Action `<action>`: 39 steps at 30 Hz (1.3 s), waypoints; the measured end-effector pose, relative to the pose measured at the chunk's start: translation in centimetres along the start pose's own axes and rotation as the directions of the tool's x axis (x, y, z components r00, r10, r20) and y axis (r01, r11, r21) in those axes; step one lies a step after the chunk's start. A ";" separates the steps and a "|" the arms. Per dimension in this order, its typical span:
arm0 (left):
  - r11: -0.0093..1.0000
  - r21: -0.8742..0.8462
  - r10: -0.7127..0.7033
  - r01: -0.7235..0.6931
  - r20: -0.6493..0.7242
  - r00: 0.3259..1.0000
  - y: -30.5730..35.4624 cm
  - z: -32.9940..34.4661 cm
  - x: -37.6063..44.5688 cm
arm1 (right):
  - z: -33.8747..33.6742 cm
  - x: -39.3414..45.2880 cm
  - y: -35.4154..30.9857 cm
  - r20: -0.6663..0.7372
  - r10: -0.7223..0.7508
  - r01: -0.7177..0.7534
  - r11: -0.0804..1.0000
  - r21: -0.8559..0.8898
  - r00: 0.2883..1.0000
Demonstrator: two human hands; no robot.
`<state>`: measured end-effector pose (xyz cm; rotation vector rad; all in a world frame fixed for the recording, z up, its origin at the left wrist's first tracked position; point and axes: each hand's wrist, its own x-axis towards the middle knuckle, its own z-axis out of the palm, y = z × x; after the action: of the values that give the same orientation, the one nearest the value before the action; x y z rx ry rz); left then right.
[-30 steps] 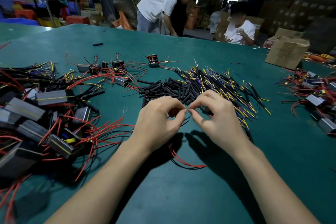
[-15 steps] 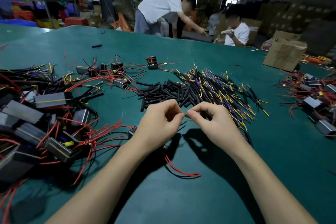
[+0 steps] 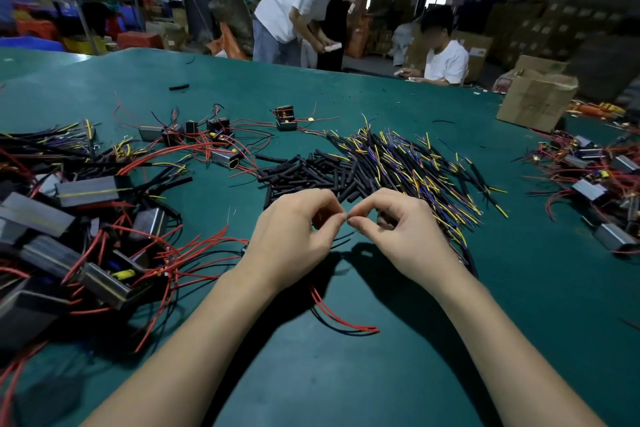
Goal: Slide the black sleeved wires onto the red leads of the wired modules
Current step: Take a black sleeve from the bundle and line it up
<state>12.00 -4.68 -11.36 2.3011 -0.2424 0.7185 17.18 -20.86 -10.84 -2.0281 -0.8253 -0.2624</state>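
Surface: we record a green table (image 3: 398,374) filling most of the frame.
Left edge: heap of wired modules (image 3: 65,236), red leads (image 3: 194,253) fanning toward centre.
Centre: pile of black sleeves (image 3: 304,173); just right of it, black sleeved wires (image 3: 415,166) with yellow and purple ends.
Upper centre: a few small modules (image 3: 286,118).
Right edge: second module heap (image 3: 595,177).
Upper right: cardboard box (image 3: 535,99).

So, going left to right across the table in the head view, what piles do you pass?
Pile of wired modules with red leads → loose black sleeves → black sleeved wires with yellow and purple ends → second module pile, by the cardboard box.
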 end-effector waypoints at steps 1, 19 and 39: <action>1.000 0.011 -0.014 0.014 0.010 1.000 0.1 0.0 0.0 | 0.0 0.0 0.0 0.005 -0.065 0.066 0.995 -0.072 0.998; 0.990 0.115 0.077 -0.079 0.016 0.997 0.3 -0.3 0.0 | -0.5 -0.2 0.2 0.028 -0.256 0.250 0.904 -0.348 0.966; 0.939 -0.283 -0.190 0.198 0.058 0.980 0.4 -0.1 0.4 | 0.3 -0.1 -0.1 -0.011 -0.410 0.306 0.699 -0.647 0.912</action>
<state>12.12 -4.89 -10.81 2.0245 -0.1206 0.5123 16.97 -20.61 -11.04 -2.3973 -1.1420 -1.0413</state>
